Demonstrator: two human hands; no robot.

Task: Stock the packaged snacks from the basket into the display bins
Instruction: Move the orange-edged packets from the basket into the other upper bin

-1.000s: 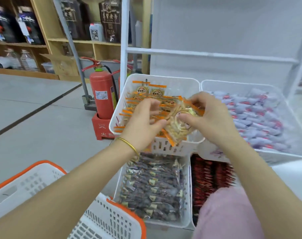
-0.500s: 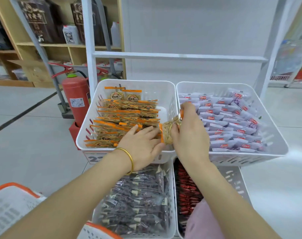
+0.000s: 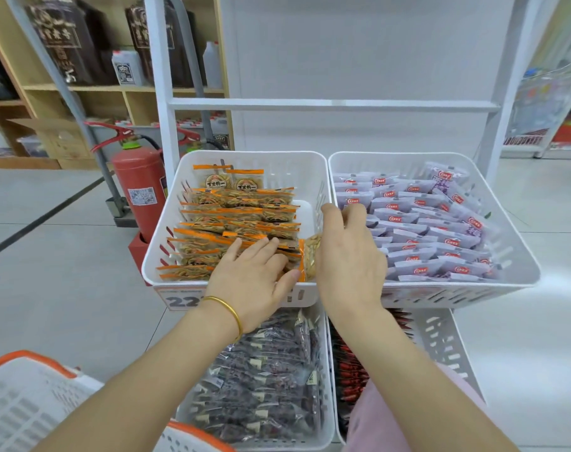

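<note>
The placing step was in hand: the right hand (image 3: 347, 256) pinched an orange-edged snack packet (image 3: 310, 256) upright at the upper-left bin's (image 3: 251, 156) near right corner while the left hand (image 3: 253, 278), open, pressed the stacked packets (image 3: 232, 230) leftward, so next the packet apparently needed sliding into that gap.

Bare forearms, a gold bangle (image 3: 224, 310) on the left wrist.

- Your white rack (image 3: 330, 104) carries two white bins up top: left bin (image 3: 166, 243) full of orange-edged packs (image 3: 232, 220), right bin (image 3: 519, 256) full of purple packs (image 3: 434, 223).
- Lower tier: dark packs (image 3: 261, 380) left, red packs (image 3: 349, 373) right.
</note>
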